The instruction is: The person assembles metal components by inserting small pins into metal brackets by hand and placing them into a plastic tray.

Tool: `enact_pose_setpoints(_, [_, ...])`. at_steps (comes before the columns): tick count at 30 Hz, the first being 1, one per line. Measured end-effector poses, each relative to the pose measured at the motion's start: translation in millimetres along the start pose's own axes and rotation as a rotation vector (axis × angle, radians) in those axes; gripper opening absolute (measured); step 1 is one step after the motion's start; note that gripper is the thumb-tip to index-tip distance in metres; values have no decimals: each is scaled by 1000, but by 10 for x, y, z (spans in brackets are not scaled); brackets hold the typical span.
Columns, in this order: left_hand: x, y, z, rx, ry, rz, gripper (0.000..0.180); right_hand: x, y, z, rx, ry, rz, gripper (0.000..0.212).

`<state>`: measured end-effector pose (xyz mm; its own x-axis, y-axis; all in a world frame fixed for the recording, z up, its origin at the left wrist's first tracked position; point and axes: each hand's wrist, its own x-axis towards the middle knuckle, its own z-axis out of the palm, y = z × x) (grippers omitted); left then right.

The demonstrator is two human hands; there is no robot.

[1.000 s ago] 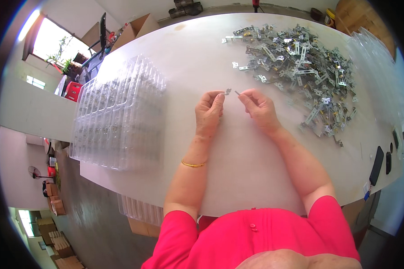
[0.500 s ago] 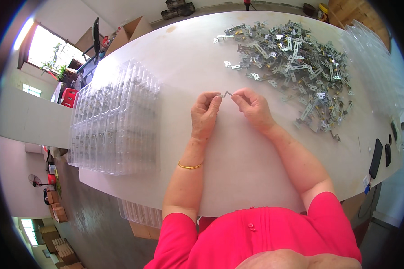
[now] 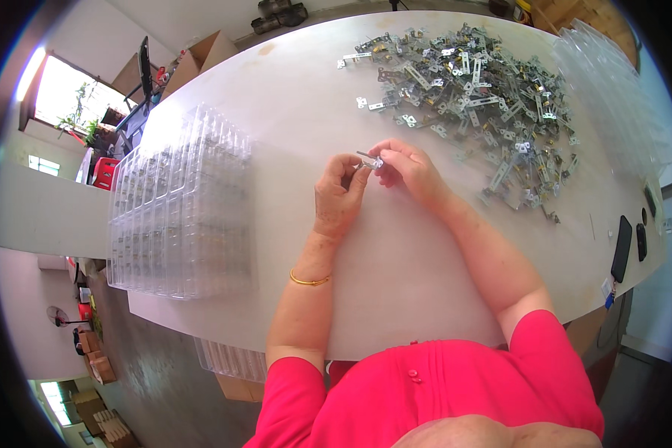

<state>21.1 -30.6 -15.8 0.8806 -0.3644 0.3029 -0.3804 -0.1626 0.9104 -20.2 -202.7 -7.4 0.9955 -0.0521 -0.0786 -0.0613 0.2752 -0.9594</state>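
In front of my body, both hands meet over the white table (image 3: pixel 403 276). My left hand (image 3: pixel 338 198) pinches a small silvery metal bracket (image 3: pixel 369 160) between thumb and fingertips. From the other side my right hand (image 3: pixel 418 176) closes its thumb and fingers on the same piece, tilted between the two hands. Its exact shape is partly covered by my fingers. Beyond my right hand spreads a loose heap of metal brackets (image 3: pixel 485 101), silver with some brass-coloured bits.
Stacked clear plastic trays (image 3: pixel 179 216) holding small parts stand at the left. More clear trays (image 3: pixel 612 104) lie at the far right. A black phone (image 3: pixel 621 250) rests by the right edge, with keys (image 3: pixel 611 299) near it. Below the left table edge are further trays (image 3: pixel 231 360).
My right hand has moved closer to the left, its fingers now around the metal piece. More of the piece shows between the hands. The whole view has shifted slightly.
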Motion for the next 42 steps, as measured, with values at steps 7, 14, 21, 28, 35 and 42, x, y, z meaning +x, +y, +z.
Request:
enact_pose_setpoints(7, [-7, -23, 34, 55, -36, 194, 16, 67, 74, 7, -143, -19, -56, 13])
enact_pose_setpoints(14, [7, 1, 50, 313, 9, 369, 19, 118, 263, 36, -73, 117, -326, 11])
enact_pose_setpoints(21, [38, -13, 15, 437, 145, 395, 20, 64, 171, 61, -97, 37, -174, 10])
enact_pose_setpoints(28, [45, 29, 5, 327, 110, 360, 19, 64, 146, 78, -28, 167, -212, 12])
enact_pose_setpoints(35, [46, 4, -107, -264, -170, -38, 33, 111, 154, 6, 63, 238, -237, 12])
enact_pose_setpoints(42, [82, 59, -178, -418, -385, -210, 39, 132, 183, -17, 116, 225, -255, 14])
